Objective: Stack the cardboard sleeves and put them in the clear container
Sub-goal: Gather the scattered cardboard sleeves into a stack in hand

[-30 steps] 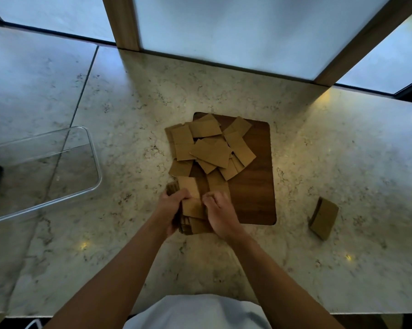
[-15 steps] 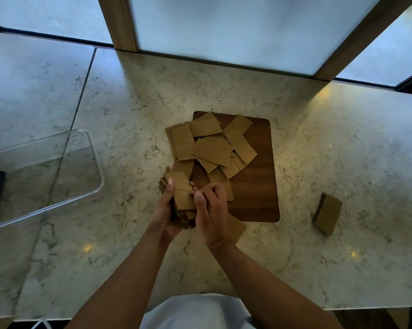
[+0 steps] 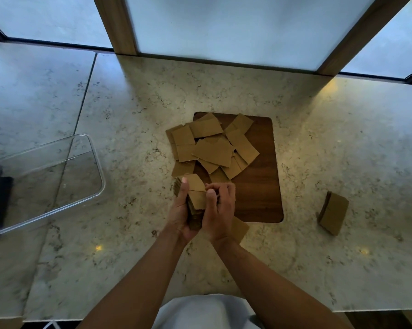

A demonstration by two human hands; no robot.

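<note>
both hands are clamping a stack of cardboard sleeves (image 3: 196, 203) just off the wooden board's (image 3: 259, 186) near left corner: left hand (image 3: 180, 217) cupping one side, right hand (image 3: 220, 210) pressing the other. the sleeves are likely proving light, stiff and slippery; squeezing the long edges is advisable. clear container (image 3: 98, 169) is sitting at the counter's left.

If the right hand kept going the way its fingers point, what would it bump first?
Probably the loose sleeves on the board; the right hand, gripping the stack, points up-table toward them, though height is unclear.
</note>
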